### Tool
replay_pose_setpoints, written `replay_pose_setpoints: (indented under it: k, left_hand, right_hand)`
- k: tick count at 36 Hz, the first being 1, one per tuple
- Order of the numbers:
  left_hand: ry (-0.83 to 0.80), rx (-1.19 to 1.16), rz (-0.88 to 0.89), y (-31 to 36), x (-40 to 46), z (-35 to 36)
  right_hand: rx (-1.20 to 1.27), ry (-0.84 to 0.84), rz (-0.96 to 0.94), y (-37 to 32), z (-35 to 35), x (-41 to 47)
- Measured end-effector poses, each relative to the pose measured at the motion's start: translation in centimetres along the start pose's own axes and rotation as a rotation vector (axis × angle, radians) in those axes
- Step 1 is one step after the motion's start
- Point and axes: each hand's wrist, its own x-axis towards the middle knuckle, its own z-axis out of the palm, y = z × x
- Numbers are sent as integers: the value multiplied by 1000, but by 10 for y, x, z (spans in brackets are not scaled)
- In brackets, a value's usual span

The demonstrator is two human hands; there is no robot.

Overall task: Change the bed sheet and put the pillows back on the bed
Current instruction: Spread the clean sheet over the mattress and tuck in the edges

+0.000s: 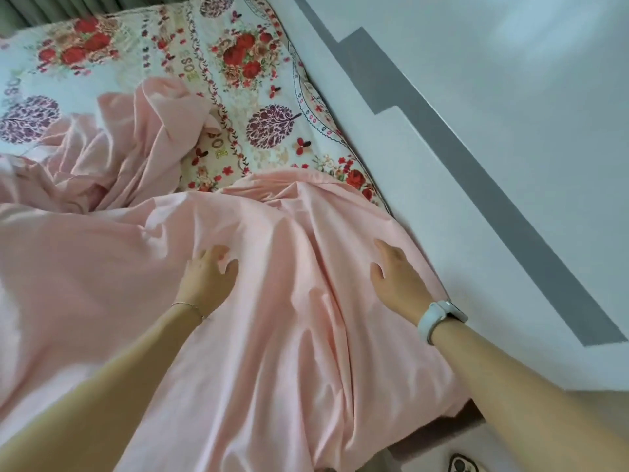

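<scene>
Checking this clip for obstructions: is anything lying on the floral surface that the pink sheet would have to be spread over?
Nothing foreign is visible. Only the pink sheet itself lies bunched on the floral surface at the left. Both the left hand and right hand already rest directly on the sheet.

- we get soft, even daylight here, fairly bright, no hard shadows anywhere
- the pink sheet has a mild sheen on its folds, with faint shading in the creases
- the white wall looks a bit washed out and hazy
- whole frame's slightly soft, and straight lines lean hard from the wide lens
</scene>
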Motion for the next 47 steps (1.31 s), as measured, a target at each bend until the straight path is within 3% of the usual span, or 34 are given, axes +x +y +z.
replay_pose_setpoints:
  k: [6, 14, 18, 20, 23, 25, 27, 29, 31, 37, 42, 47]
  left_hand:
    - [25, 251, 104, -28, 98, -31]
    - [-128, 492, 164, -82, 195, -43]
    - [-4, 330, 546, -131, 188, -46]
    - [-89, 260, 613, -154, 171, -50]
    - [-359, 441, 542, -168, 157, -53]
    - [-454, 507, 462, -173, 163, -52]
    - [-404, 426, 398, -167, 171, -53]
    - [-195, 288, 395, -160, 183, -54]
    - [-95, 221, 320, -152, 197, -56]
    - [-202, 421, 159, -123, 253, -69]
    - [-214, 353, 184, -63, 292, -117]
    - [-123, 559, 343, -19, 327, -151]
  right_hand:
    - [-128, -12, -161, -80, 22, 101]
    - [-471, -190, -376, -181, 93, 229]
    - [-558, -307, -372, -218, 130, 269]
    - [-540, -383, -362, -230, 148, 279]
    - [-481, -518, -372, -233, 172, 282]
    - [-510, -585, -363, -231, 185, 275]
    - [-536, -610, -370, -229, 190, 268]
    - [-504, -610, -393, -231, 189, 265]
    - [-491, -571, -417, -235, 174, 265]
    - [-495, -141, -433, -261, 66, 306]
    - [-407, 212, -338, -282, -24, 338]
    - [-397, 263, -207, -281, -66, 356]
